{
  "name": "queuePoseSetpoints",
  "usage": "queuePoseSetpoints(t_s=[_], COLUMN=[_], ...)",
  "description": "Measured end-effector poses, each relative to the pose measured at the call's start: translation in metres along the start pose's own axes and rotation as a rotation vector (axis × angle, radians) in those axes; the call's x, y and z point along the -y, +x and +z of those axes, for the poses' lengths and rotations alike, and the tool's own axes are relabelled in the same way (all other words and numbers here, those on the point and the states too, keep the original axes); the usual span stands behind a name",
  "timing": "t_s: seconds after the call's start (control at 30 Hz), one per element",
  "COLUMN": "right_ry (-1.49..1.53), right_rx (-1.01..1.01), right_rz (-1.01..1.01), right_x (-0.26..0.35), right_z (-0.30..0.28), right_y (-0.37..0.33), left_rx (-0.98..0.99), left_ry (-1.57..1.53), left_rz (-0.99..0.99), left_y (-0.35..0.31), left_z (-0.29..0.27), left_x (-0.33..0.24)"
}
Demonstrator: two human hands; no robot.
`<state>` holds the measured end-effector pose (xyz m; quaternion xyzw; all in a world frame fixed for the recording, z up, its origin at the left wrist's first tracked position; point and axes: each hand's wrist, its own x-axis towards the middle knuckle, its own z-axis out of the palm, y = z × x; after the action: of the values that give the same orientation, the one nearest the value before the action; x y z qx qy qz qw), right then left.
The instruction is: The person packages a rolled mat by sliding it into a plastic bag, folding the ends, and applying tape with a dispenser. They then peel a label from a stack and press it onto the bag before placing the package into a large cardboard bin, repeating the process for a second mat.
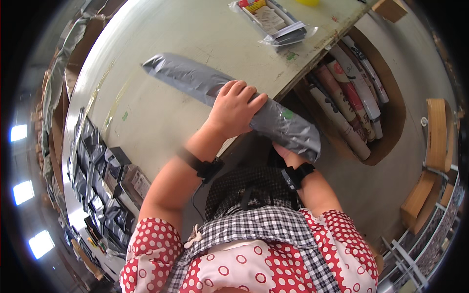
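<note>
A long, tube-like package (pixel 188 78) in grey plastic film slants across the table corner. Its far left end lies over the tabletop, while the near right end sticks out past the edge. My left hand (pixel 235 108) grips it from above near the middle, with the fingers curled over the film. Below the near right end is my right hand (pixel 282 150), mostly covered by the package, so its fingers are hidden. A small green mark shows on the film close to that end.
The pale worktable (pixel 161 39) carries a clear plastic bag (pixel 278 24) at the far side and dark plastic bags (pixel 93 171) at the left. On the floor to the right stands an open cardboard box (pixel 393 127) of patterned rolls (pixel 342 93). More cardboard (pixel 435 136) lies farther right.
</note>
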<state>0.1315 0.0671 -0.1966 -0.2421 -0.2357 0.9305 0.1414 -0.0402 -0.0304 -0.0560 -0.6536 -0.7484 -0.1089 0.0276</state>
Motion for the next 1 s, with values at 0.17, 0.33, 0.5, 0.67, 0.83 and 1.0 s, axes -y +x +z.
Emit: queuePoseSetpoints(t_s=[0.17,0.33,0.5,0.67,0.83,1.0], right_ry=[-0.701,-0.422,-0.524,-1.117,-1.655,-1.801], right_rx=[-0.311,0.285,0.346,0.177,0.409,0.42], right_rz=[-0.273,-0.079,-0.574,-0.912,-1.113,-0.896], right_x=[-0.063,0.022,0.16,0.133,0.117,0.189], right_z=[-0.008,0.116,0.188,0.143,0.104,0.083], right_y=[-0.021,-0.146,-0.08,0.012,0.024,0.002], left_rx=[-0.018,0.02,-0.168,-0.245,-0.326,0.16], left_ry=[0.017,0.07,0.038,0.069,0.165,-0.102], left_rz=[-0.19,-0.234,-0.125,-0.09,-0.067,-0.121], left_y=[0.022,0.015,-0.023,-0.042,-0.064,-0.017], left_z=[0.008,0.014,0.023,0.035,0.04,-0.024], left_x=[-0.014,-0.014,-0.029,-0.033,-0.03,-0.071])
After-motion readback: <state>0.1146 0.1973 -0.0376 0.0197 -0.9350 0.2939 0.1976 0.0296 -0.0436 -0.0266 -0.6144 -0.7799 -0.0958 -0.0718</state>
